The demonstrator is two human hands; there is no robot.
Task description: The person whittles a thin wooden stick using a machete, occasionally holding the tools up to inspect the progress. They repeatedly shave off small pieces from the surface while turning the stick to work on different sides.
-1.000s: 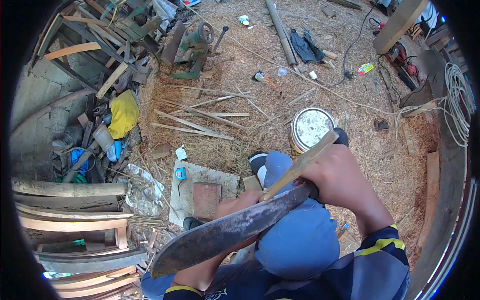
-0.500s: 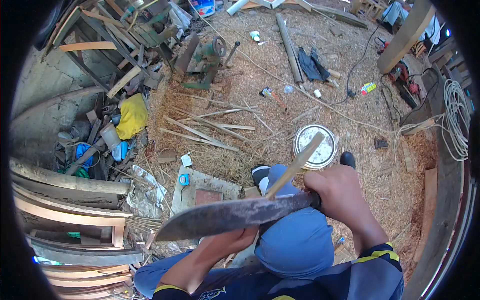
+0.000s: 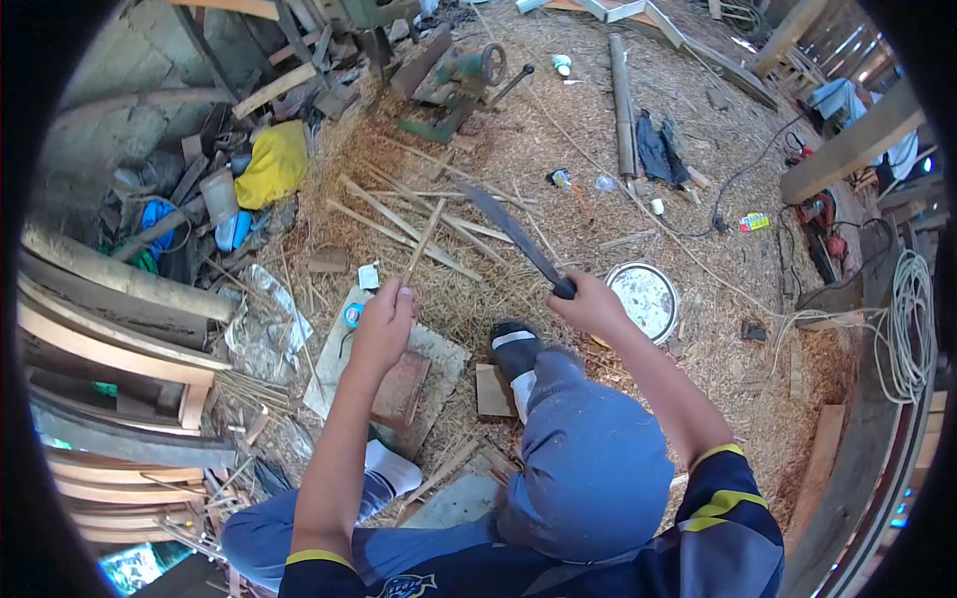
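Observation:
My right hand [image 3: 595, 305] is closed round the dark handle of a machete [image 3: 513, 231], whose long dark blade points forward and to the left. Out to the left, my left hand [image 3: 385, 317] grips the near end of a thin wooden stick [image 3: 426, 237], which slants up and forward. Blade and stick are apart. Below my left hand lie a flat board [image 3: 444, 371] and a reddish-brown block [image 3: 402, 387]. A blue tape measure [image 3: 353, 315] is just left of that hand. Beside my right hand stands a round white lid or bucket top [image 3: 646, 301].
Loose wood strips [image 3: 399, 227] lie on the shaving-covered ground ahead. A green metal vise-like machine [image 3: 464, 85] stands beyond them. Curved timber pieces [image 3: 120, 344] are stacked at left, near a yellow cloth [image 3: 271, 164]. Coiled rope [image 3: 909, 319] hangs at right by a wooden post [image 3: 847, 145].
The machete has swung from across my lap to pointing forward. My left hand has come out from beneath the blade and moved forward-left with the stick. The view has shifted slightly.

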